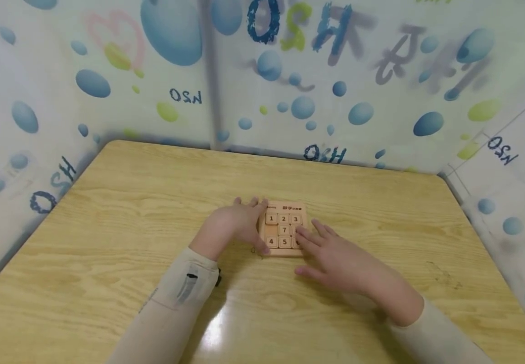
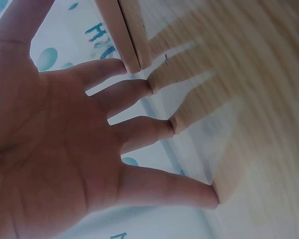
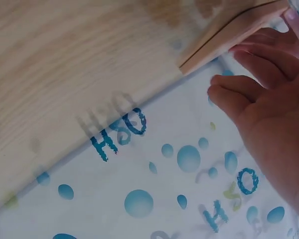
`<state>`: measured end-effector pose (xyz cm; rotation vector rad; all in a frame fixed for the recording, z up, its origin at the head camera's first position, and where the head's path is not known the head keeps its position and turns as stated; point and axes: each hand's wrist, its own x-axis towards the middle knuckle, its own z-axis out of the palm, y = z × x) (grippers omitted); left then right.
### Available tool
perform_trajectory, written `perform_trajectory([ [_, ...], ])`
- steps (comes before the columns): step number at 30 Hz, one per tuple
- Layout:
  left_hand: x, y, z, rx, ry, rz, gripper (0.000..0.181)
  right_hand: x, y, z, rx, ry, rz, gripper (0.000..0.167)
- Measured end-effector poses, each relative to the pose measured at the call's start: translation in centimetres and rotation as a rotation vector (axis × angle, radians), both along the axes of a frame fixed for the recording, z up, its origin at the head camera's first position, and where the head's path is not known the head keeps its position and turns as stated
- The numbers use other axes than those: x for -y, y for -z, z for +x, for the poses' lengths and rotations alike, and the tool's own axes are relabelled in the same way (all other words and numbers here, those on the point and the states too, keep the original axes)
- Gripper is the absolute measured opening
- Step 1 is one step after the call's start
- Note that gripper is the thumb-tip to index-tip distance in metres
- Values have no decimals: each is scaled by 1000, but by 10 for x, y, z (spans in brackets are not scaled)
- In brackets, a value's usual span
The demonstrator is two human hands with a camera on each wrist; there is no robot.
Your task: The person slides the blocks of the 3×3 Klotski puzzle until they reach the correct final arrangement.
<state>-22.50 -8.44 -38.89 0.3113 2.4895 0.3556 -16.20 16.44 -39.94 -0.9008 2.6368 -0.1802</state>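
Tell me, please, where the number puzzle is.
In the head view, the number puzzle lies just right of centre on the table, between left hand and right hand.

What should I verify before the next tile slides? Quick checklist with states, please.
1. Board flat on the table: ok.
2. Left hand at the board's left edge: ok.
3. Open slot uncovered: ok, left end of the middle row, beside tile 7.
4. Right column fully readable: not ok, the right hand partly covers its lower two tiles.
5. Right hand pressing a tile: cannot tell.
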Motion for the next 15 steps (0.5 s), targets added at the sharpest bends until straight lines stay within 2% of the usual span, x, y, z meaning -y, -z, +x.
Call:
perform_trajectory([
  [7, 2, 2, 0, 4, 6, -10, 128, 9, 4, 12, -74, -77, 14, 71],
  [15, 0, 3, -2, -7, 11, -6, 129, 32, 4, 22, -164, -95, 63, 75],
])
